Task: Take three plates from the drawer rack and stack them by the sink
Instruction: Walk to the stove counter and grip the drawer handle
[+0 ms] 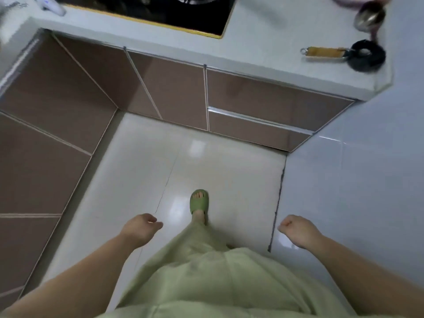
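Now | we are facing the shut drawers [259, 121] | left hand [142, 230], right hand [296, 230]: fingers [157, 225] hanging loosely curled, holding nothing | no plates showing; all three pending.

Pale tabletop [263, 49], black yellow-edged cooktop [183, 17] set into it, small black pan [364, 56] with wooden handle near its right end, glossy tiled floor [229, 161] below bearing one green slipper [199, 200]
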